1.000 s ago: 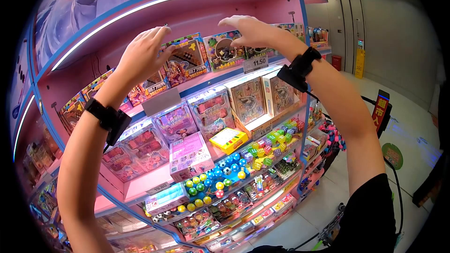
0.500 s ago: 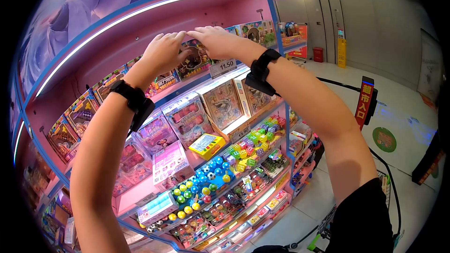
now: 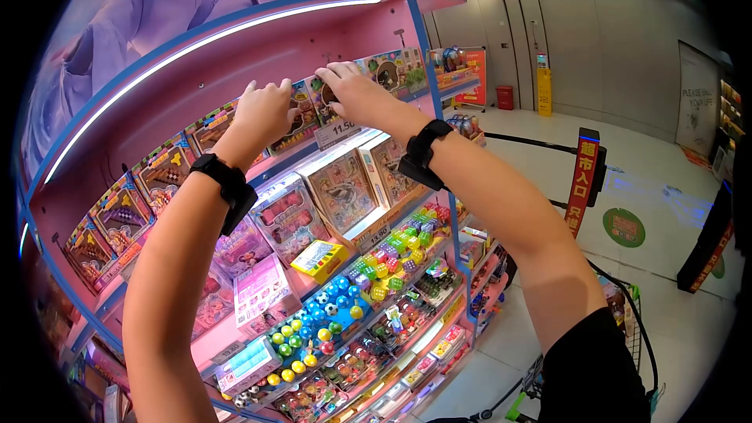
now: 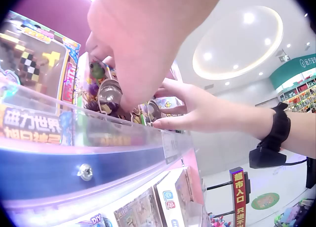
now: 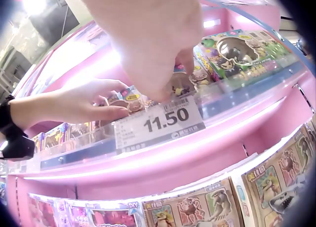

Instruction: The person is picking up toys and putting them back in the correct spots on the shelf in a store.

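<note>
On the upper shelf (image 3: 270,163), my left hand (image 3: 262,117) holds a boxed toy (image 5: 134,99), its thumb across the front and its fingers over the top edge in the right wrist view. My right hand (image 3: 364,100) is just to the right, with thumb and fingers around the top of a colourful box (image 4: 170,104) in the left wrist view. These boxes have dark round windows. A price tag reading 11.50 (image 5: 160,123) hangs below. Part of each hand's contact is hidden behind the hands.
More boxed toys (image 3: 121,215) stand to the left behind a clear shelf lip. Lower shelves hold pink boxes (image 3: 262,294), a yellow box (image 3: 319,260), small balls (image 3: 329,309) and coloured dice (image 3: 392,266). A red-lettered post (image 3: 583,180) and a cart (image 3: 630,321) are at the right.
The head view has swung to the right, so the shelves sit further left. My hands, nearly touching half a second ago, are slightly apart and lower against the boxes.
</note>
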Demonstrator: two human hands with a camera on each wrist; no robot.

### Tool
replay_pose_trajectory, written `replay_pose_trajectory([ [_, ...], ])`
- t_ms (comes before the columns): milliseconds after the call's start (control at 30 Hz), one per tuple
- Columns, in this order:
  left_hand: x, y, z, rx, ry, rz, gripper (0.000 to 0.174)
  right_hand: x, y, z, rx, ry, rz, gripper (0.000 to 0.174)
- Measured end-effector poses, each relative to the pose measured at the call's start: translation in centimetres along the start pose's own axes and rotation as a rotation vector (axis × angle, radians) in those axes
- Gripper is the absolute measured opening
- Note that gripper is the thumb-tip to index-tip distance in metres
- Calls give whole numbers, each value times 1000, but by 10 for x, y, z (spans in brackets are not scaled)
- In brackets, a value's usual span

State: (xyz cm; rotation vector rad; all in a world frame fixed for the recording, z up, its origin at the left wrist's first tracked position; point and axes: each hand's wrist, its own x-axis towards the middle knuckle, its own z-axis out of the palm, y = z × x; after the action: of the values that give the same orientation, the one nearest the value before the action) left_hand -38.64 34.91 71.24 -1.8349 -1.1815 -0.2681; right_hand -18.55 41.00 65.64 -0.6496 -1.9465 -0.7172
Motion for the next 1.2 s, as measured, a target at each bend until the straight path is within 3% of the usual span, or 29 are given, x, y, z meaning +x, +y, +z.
replay_pose_trajectory([
  [133, -1, 11, -14, -14, -137, -106, 49, -9, -6, -2, 31, 50, 43, 61],
  [167, -2, 11, -11, 4, -32, -68, 50, -10, -8, -8, 26, 65, 78, 60],
  [200, -3, 11, -2, 22, 69, -27, 52, -12, -4, -10, 34, 240, 45, 56],
  [233, -4, 14, 0, 36, 173, 10, 55, -17, 0, -14, 0, 316, 161, 55],
  [333, -6, 20, 5, 76, 160, 131, 63, -34, 19, -11, -128, 531, 438, 48],
  [433, 2, 25, 10, 194, 152, 254, 64, -45, 44, 1, 160, 215, 567, 49],
  [467, 6, 26, 12, 231, 142, 292, 64, -49, 52, 1, 128, 97, 505, 47],
  [700, 18, 39, 4, 155, -17, 226, 48, -53, 42, -8, 123, 132, 490, 44],
  [800, 19, 43, 1, 166, -12, 226, 48, -54, 30, -10, 19, 282, 373, 41],
  [900, 22, 39, 7, 124, 33, 236, 52, -45, 20, -12, -25, 342, 45, 32],
  [933, 23, 38, 8, 121, 55, 234, 55, -44, 12, -12, 109, 263, 71, 25],
  [1033, 22, 37, 11, 58, 100, 212, 63, -38, -4, -5, 109, 38, 218, 19],
  [1100, 18, 32, 12, -48, 109, 177, 69, -32, 1, 4, 129, 14, 218, 18],
  [1200, 20, 21, 19, -119, 318, 233, 70, -33, -2, -1, 236, 8, 197, 18],
])
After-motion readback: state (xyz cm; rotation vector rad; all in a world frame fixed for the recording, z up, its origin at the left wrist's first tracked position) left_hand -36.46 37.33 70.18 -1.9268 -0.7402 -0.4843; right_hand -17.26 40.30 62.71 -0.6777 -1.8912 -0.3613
